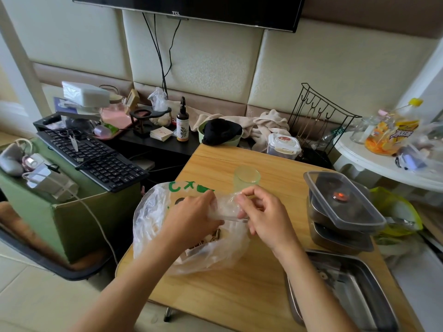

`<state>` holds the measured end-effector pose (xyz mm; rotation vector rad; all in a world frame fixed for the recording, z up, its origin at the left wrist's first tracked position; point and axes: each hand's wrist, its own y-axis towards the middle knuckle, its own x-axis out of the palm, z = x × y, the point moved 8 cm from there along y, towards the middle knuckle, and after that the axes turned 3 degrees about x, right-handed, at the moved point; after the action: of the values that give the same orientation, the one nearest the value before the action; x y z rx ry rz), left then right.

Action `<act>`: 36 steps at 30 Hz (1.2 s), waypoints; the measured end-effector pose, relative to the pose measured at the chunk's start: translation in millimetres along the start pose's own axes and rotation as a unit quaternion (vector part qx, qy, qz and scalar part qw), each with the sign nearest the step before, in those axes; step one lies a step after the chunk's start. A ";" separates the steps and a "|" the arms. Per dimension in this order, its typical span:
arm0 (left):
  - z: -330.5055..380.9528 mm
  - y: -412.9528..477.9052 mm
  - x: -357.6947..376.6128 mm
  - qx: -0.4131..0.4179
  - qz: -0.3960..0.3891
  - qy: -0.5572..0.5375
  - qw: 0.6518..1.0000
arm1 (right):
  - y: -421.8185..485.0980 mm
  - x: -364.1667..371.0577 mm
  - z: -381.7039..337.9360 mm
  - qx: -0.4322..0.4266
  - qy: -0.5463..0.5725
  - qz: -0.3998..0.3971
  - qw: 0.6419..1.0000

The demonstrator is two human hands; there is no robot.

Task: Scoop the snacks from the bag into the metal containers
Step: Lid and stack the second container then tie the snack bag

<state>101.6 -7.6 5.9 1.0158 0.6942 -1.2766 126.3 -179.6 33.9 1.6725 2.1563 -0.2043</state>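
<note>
Shallow stainless-steel tray (359,298) open at 5 o'clock, lidded metal boxes (342,204) stacked at 3; left hand (191,212) and right hand (261,212) both pinching mouth of crumpled clear plastic snack bag (153,226) at centre, likely risking, if tugged hard, torn film or toppled pale glass tumbler (247,179) at 12.

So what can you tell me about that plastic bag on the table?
The bag is thin, crinkled, see-through plastic with green print on its far side. It lies slumped on the left part of the wooden table, near the edge. Brownish snacks show faintly through it. The left hand and right hand both pinch its bunched top. A glass stands just behind it.
</note>
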 end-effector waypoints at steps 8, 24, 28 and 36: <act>7.2 -7.1 10.2 0.078 -0.053 -0.057 0.994 | -9.5 25.6 -8.5 -0.028 -0.084 -0.097 0.991; -68.3 -50.0 -59.0 -0.268 0.145 -0.116 0.945 | -9.1 -28.2 60.4 0.263 -0.261 0.022 0.929; -81.2 -59.9 -44.2 -0.314 0.100 -0.285 0.900 | -8.5 -29.2 62.3 0.267 -0.175 0.057 0.946; -76.4 -59.1 -45.2 -0.283 0.113 -0.320 0.897 | -4.9 -3.2 4.2 0.123 0.270 0.045 0.954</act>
<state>43.8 81.9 0.3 0.1593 0.3732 -1.0209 123.2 -185.3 30.7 2.1649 2.5107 0.0207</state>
